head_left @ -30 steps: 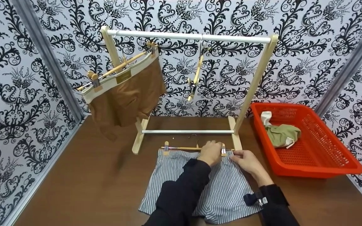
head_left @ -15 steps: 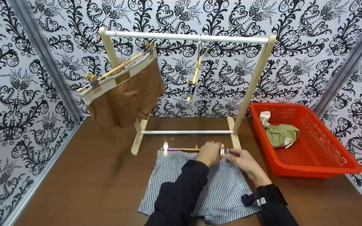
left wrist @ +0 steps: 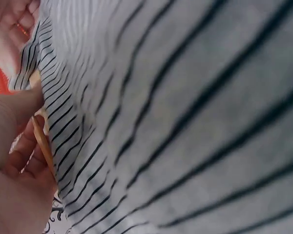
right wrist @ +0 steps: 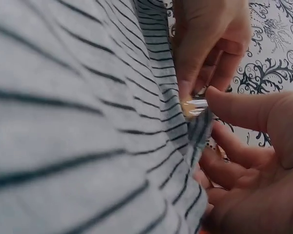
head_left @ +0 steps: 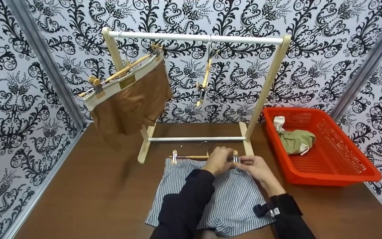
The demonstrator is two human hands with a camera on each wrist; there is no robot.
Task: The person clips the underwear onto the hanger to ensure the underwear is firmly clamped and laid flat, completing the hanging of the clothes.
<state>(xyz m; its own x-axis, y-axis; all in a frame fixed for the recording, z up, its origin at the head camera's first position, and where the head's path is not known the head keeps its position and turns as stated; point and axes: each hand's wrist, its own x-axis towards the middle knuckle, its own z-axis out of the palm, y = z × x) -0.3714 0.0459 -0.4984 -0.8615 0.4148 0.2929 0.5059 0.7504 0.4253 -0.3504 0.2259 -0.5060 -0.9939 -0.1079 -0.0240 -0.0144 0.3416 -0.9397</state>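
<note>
Grey shorts (head_left: 237, 199) with dark stripes lie on the table, their waistband along a wooden clip hanger (head_left: 191, 157). The left clip (head_left: 174, 156) sits over the waistband's left end. By the right clip (head_left: 235, 156), my left hand (head_left: 218, 161) grips the hanger, its thumb low at the waistband; the left wrist view shows fingers behind the wooden bar (left wrist: 43, 141). From the other side my right hand (head_left: 257, 168) pinches the waistband corner, thumb beside the clip's metal (right wrist: 199, 106). Cloth hides part of the fingers in both wrist views.
A wooden rack (head_left: 197, 37) stands behind, carrying brown shorts (head_left: 131, 99) on one hanger and a second hanger (head_left: 204, 79) without clothing. To the right, a red basket (head_left: 337, 181) holds a green-and-white garment (head_left: 297, 141). Patterned walls (head_left: 191, 13) enclose the table (head_left: 88, 199).
My right hand has shifted left along the waistband, up to the clip. The left hand has drawn back slightly left, its thumb now lower by the clip. The shorts stay almost in place.
</note>
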